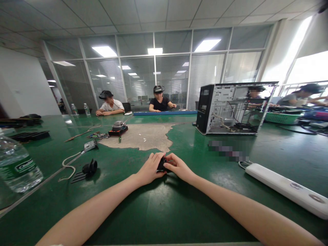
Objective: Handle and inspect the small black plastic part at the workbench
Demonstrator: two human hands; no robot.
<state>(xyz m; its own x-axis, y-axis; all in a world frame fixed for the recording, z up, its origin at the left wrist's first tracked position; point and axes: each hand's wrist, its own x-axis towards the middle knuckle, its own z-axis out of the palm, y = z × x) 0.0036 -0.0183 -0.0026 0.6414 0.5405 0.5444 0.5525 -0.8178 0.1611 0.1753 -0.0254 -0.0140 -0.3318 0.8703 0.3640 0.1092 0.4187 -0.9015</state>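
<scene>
Both hands meet over a small black part (161, 165) near the middle of the green table (164, 212). My left hand (151, 167) is wrapped round its left side, the fingers over the top and the thumb along the near edge. From the right, my right hand (178, 167) grips the same part with thumb and fingers bent together. Most of the part is hidden under the fingers, so its kind cannot be made out. Beyond the hands lies a bare tan patch (153, 135) of the tabletop with ragged edges.
An open computer case (205, 109) stands at back right. Nearer lies a white power strip (284, 188). At left are a water bottle (19, 167), a black round piece with slats (88, 169), a cabled metal piece (91, 145) and a fan-topped cooler (118, 128). People sit across the table.
</scene>
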